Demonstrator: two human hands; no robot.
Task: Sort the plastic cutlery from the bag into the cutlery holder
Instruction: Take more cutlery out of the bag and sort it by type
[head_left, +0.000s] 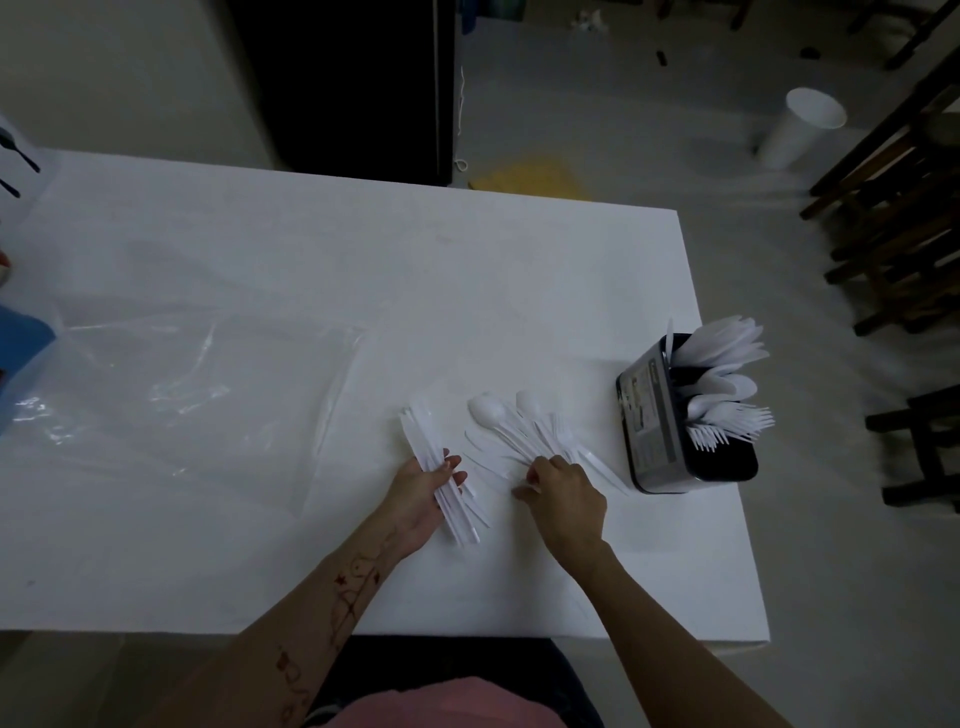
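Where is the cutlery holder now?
In the head view, the cutlery holder stands near the table's right edge, just right of the loose cutlery pile and the right hand.

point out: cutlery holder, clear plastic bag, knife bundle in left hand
cutlery holder (649, 415): head view, its labelled side wall.
clear plastic bag (197, 384): head view, flat middle of the film.
knife bundle (423, 441): head view, upper stretch above the left hand (421, 493).

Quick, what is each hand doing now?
Left hand: closed on a bundle of knives.
Right hand: fingers down on the loose cutlery pile; grip unclear.
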